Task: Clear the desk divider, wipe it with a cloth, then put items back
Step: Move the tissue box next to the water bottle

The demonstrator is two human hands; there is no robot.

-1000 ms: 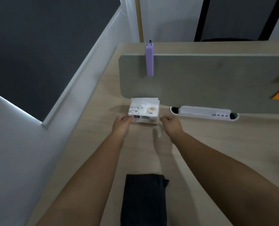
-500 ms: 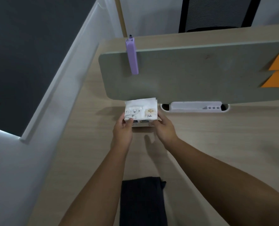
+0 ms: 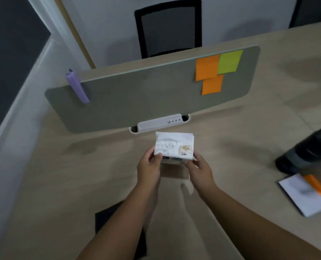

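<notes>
A white tissue pack [image 3: 173, 147] with a cat picture is lifted above the desk, gripped by my left hand [image 3: 149, 167] on its left end and my right hand [image 3: 200, 170] on its right end. Behind it stands the grey desk divider [image 3: 137, 94]. A purple pen [image 3: 78, 88] is clipped over the divider's top left edge. Orange sticky notes [image 3: 209, 76] and a green sticky note [image 3: 229, 61] stick to its right part. A dark folded cloth [image 3: 107, 220] lies on the desk near me, partly hidden under my left forearm.
A white cable tray [image 3: 159, 122] sits in the desk at the divider's foot. At the right lie a dark bag [image 3: 308, 149] and a white notepad [image 3: 304, 196] with an orange item on it. A black chair [image 3: 168, 25] stands beyond the desk. A wall runs along the left.
Both hands closed on the tissue pack and lifted it off the desk, carrying it right and toward me, away from the divider. The view swung right, revealing the notes, bag and notepad.
</notes>
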